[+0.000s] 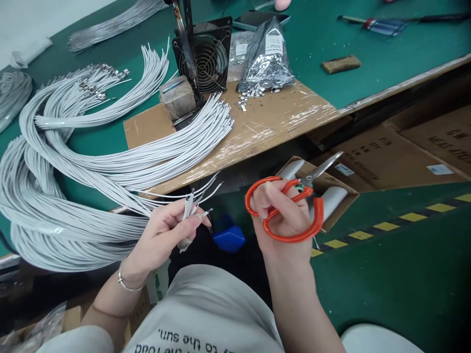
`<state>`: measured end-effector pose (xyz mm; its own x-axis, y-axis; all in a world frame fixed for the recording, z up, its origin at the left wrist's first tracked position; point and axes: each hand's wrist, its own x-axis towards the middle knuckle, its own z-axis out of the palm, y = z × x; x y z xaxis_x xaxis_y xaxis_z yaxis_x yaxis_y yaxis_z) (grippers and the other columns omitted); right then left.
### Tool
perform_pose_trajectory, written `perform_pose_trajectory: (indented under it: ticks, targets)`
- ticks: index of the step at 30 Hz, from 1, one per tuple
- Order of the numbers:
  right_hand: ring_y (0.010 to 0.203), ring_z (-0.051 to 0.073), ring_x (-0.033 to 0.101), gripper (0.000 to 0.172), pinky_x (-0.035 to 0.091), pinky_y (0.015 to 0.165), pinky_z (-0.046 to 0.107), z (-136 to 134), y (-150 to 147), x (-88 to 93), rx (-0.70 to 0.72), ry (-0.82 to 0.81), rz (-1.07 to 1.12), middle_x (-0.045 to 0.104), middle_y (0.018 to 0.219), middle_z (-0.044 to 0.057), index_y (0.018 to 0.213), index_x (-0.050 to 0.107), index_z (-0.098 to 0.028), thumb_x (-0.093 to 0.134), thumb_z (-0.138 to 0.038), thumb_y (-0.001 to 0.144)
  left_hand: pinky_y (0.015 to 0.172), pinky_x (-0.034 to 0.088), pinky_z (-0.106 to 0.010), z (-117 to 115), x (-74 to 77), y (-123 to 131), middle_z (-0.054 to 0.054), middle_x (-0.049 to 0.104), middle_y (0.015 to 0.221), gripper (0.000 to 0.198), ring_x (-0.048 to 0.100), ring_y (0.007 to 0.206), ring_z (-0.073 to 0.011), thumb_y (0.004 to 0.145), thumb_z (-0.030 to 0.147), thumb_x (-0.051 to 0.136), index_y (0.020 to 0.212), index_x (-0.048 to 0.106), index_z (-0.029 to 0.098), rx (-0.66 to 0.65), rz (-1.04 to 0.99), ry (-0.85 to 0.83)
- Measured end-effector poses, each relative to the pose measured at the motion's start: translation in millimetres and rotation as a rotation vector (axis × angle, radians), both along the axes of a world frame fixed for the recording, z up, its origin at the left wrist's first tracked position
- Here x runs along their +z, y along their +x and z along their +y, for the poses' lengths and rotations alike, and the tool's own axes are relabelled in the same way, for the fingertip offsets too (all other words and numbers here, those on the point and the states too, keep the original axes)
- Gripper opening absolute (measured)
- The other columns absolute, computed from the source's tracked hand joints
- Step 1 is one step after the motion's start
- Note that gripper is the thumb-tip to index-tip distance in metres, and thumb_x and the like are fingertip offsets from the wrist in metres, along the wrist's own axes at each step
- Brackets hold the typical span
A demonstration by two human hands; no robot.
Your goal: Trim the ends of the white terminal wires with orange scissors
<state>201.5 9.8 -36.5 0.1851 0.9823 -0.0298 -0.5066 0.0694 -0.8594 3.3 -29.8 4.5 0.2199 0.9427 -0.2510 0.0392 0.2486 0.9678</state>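
My left hand [171,228] is closed around the ends of several white cables [188,205], with thin coloured tips sticking out past the fingers. In my right hand [281,208] is a pair of scissors [318,223] with orange handles; the fingers pass through the loops and the blades point up and to the right, away from the cables. A large bundle of white cables [73,235] curves over the table's left side toward my left hand. Another cable bundle [191,137] lies on the cardboard sheet [287,110], its trimmed ends fanned out.
Behind the cardboard stand a soldering iron [187,39], a fan [208,63] and a plastic bag of small metal parts [267,61], some spilled. A screwdriver [382,25] lies far right. Below the table edge are cardboard boxes [382,157] and a blue object [228,239].
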Motion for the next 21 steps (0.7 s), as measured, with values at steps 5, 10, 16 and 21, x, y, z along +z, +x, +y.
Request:
perform_pose_trajectory:
  ticks: [5, 10, 16, 21]
  targets:
    - [0.051, 0.013, 0.050, 0.040, 0.040, 0.051, 0.030, -13, -5, -9.9, 0.085, -0.047, -0.193, 0.055, 0.052, -0.002, 0.058, 0.062, -0.022, 0.081, -0.037, 0.090, 0.044, 0.029, -0.020, 6, 3.2, 7, 0.003, 0.058, 0.061, 0.026, 0.035, 0.049, -0.0063, 0.098, 0.044, 0.080, 0.100, 0.084, 0.018, 0.072, -0.072, -0.022]
    - [0.058, 0.011, 0.044, 0.038, 0.033, 0.053, 0.028, -22, -2, -6.2, 0.234, 0.111, -0.470, 0.054, 0.065, -0.002, 0.064, 0.063, -0.020, 0.080, -0.039, 0.092, 0.043, 0.027, -0.019, 9, 4.2, 8, 0.002, 0.059, 0.061, 0.028, 0.034, 0.047, -0.0052, 0.099, 0.045, 0.079, 0.098, 0.086, 0.018, 0.067, -0.067, -0.052]
    - [0.060, 0.010, 0.039, 0.047, 0.031, 0.055, 0.027, -22, 12, -1.8, 0.419, 0.178, -0.694, 0.047, 0.068, -0.004, 0.064, 0.048, -0.020, 0.084, -0.035, 0.090, 0.048, 0.033, -0.017, 11, 3.6, 8, 0.003, 0.060, 0.063, 0.018, 0.038, 0.052, -0.0055, 0.097, 0.039, 0.083, 0.094, 0.086, 0.022, 0.106, -0.059, -0.002]
    - [0.059, 0.009, 0.038, 0.042, 0.030, 0.053, 0.026, -22, 16, 0.9, 0.472, 0.200, -0.769, 0.046, 0.067, -0.004, 0.063, 0.046, -0.021, 0.078, -0.026, 0.089, 0.049, 0.035, -0.018, 10, 2.5, 11, 0.003, 0.059, 0.064, 0.023, 0.041, 0.053, -0.0068, 0.095, 0.044, 0.085, 0.094, 0.084, 0.021, 0.104, -0.068, -0.032]
